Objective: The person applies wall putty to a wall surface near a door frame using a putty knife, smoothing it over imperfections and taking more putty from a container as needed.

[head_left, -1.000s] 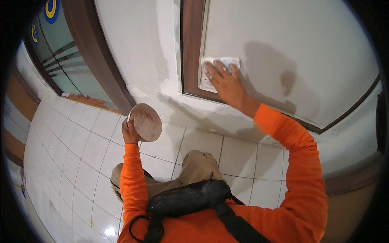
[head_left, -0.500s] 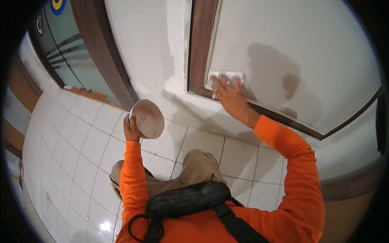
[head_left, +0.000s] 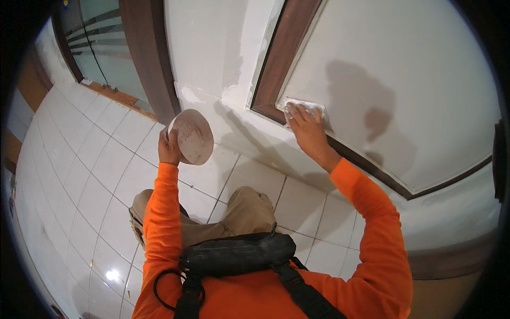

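My left hand (head_left: pixel 169 146) grips the rim of a shallow round bowl (head_left: pixel 194 139), thumb on the inside. The bowl is tilted, and its whitish inner face looks smeared. With my right hand (head_left: pixel 309 130) I press a folded white cloth (head_left: pixel 319 109) flat against the pale panel (head_left: pixel 425 90), at its lower left corner. The fingers lie stretched over the cloth and hold it to the surface. Beside the cloth runs the brown wooden frame (head_left: pixel 276 95) that borders the panel.
White wall (head_left: pixel 207 58) with patchy plaster lies left of the frame. Farther left stands a glass door (head_left: pixel 106 48) with a thick brown jamb (head_left: pixel 150 53). Pale tiles (head_left: pixel 117 175) cover the floor. My bent knee (head_left: pixel 247 207) is close below the wall.
My right hand and the cloth have shifted slightly right and down in the picture, staying near the frame's corner. The bowl appears a little higher. The whole view has turned somewhat.
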### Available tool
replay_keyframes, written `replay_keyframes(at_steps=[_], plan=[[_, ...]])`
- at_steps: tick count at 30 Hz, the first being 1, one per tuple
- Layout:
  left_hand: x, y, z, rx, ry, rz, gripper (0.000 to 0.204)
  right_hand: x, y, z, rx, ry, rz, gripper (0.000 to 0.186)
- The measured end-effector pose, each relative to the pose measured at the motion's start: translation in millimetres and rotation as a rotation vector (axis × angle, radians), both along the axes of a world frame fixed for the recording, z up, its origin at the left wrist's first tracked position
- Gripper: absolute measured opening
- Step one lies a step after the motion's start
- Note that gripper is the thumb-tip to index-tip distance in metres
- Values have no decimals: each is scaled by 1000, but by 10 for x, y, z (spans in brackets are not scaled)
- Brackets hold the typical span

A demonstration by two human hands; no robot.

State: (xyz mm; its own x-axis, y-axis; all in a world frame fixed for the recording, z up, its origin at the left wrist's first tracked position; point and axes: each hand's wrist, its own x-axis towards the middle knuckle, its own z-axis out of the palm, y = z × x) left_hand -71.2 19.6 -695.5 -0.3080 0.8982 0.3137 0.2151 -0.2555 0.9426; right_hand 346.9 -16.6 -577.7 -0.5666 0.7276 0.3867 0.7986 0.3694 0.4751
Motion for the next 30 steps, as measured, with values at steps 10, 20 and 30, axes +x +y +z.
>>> replay_keyframes(at_steps=[10,20,30], plan=[[58,45,14,-42,16,-15,49,102,-68,699,-419,823,-141,35],[47,38,55,-52,-37,1,50,-105,210,503,-285,569,-47,32],[67,32,73,-33,-44,-33,47,127,-149,307,-531,1205,-228,27]])
